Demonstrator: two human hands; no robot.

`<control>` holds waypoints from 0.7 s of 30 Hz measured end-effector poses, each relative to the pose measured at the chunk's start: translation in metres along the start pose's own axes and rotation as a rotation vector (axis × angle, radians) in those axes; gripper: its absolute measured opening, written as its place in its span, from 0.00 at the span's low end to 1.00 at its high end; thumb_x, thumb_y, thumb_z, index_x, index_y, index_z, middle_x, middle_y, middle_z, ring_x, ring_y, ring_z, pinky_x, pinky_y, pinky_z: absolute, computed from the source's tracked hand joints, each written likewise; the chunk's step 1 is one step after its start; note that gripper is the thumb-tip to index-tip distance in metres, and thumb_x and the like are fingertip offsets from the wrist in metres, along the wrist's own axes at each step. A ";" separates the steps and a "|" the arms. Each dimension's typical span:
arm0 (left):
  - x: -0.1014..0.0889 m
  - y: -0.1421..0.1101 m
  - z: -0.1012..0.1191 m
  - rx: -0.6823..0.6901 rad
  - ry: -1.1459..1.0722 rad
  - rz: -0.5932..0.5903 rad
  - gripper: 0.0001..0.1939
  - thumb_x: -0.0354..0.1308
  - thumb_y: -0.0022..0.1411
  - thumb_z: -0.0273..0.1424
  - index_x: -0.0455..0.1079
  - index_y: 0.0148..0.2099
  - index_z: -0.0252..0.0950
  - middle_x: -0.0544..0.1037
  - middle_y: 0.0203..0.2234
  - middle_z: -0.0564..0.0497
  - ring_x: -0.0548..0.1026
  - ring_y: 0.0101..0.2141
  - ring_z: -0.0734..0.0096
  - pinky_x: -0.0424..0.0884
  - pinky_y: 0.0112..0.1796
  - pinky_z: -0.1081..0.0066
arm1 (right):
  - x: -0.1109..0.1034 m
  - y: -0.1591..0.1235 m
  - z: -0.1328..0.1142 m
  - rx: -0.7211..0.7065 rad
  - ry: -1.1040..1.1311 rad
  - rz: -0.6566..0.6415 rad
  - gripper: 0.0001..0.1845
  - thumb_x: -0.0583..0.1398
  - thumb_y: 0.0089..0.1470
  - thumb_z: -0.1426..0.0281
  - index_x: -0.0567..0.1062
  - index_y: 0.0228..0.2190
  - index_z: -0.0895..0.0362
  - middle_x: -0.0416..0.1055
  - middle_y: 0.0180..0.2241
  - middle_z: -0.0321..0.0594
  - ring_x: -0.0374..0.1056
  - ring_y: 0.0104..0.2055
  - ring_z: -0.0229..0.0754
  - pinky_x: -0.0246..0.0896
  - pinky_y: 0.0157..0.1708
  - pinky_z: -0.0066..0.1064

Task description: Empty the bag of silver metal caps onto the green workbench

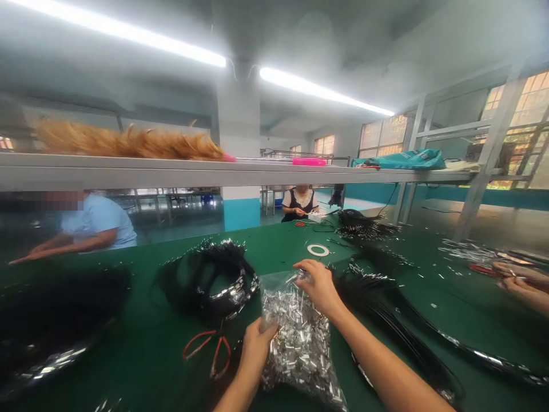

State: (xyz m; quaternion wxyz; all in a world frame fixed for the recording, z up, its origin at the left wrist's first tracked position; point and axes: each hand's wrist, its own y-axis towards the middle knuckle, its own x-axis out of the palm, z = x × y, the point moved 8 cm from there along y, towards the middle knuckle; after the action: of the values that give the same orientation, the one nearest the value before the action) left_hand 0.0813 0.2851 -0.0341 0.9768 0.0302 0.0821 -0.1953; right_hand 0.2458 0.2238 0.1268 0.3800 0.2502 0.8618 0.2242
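A clear plastic bag (295,337) full of small silver metal sleeves lies on the green table (150,355) in front of me. My left hand (255,349) grips the bag's left side, fingers closed on the plastic. My right hand (317,283) pinches the bag's top edge at its far end. Red-handled pliers (210,349) lie just left of my left hand. A coil of black cords with silver ends (214,280) sits behind the pliers. More black cords (386,315) run along the right of my right forearm.
A person in a light blue shirt (94,226) sits at the far left, another person (300,203) at the far end. Someone's hands (521,280) work at the right edge. A white tape ring (318,250) lies mid-table. A shelf (214,171) with orange fibre runs overhead.
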 end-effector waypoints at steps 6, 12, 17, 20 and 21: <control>0.011 -0.013 0.010 -0.020 0.189 0.034 0.12 0.55 0.63 0.36 0.72 0.38 0.32 0.77 0.32 0.52 0.75 0.36 0.66 0.69 0.41 0.62 | -0.003 -0.094 -0.001 0.059 -0.151 -0.018 0.09 0.58 0.54 0.64 0.73 0.38 0.50 0.73 0.36 0.41 0.67 0.40 0.51 0.58 0.39 0.42; 0.004 -0.031 0.018 -0.019 0.393 0.062 0.14 0.51 0.66 0.37 0.72 0.37 0.33 0.77 0.31 0.51 0.75 0.36 0.66 0.68 0.41 0.61 | 0.024 -0.139 -0.003 0.138 -0.463 -0.090 0.15 0.57 0.45 0.80 0.71 0.34 0.50 0.72 0.37 0.39 0.65 0.41 0.50 0.56 0.35 0.37; -0.007 -0.030 0.011 -0.048 0.495 0.132 0.11 0.51 0.67 0.34 0.71 0.44 0.34 0.76 0.36 0.50 0.74 0.39 0.66 0.68 0.44 0.59 | 0.021 -0.140 -0.002 0.227 -0.496 -0.031 0.21 0.52 0.41 0.86 0.71 0.32 0.50 0.70 0.40 0.40 0.63 0.46 0.51 0.56 0.36 0.37; -0.011 -0.019 0.001 -0.106 0.502 0.172 0.11 0.52 0.66 0.35 0.71 0.40 0.34 0.76 0.35 0.51 0.75 0.38 0.67 0.70 0.42 0.61 | 0.025 -0.145 -0.005 0.218 -0.466 -0.002 0.22 0.50 0.43 0.87 0.71 0.32 0.50 0.70 0.43 0.40 0.62 0.48 0.51 0.56 0.38 0.38; -0.012 -0.015 -0.004 -0.137 0.495 0.187 0.11 0.53 0.66 0.36 0.71 0.39 0.33 0.76 0.35 0.51 0.75 0.37 0.67 0.71 0.40 0.62 | 0.026 -0.147 -0.006 0.211 -0.444 0.007 0.22 0.49 0.43 0.87 0.71 0.32 0.50 0.70 0.43 0.40 0.62 0.48 0.50 0.56 0.39 0.38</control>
State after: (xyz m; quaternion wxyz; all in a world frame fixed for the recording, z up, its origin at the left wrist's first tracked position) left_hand 0.0639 0.2758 -0.0364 0.9406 0.0184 0.3281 -0.0852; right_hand 0.1875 0.1241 0.0312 0.5311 0.3347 0.7749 0.0738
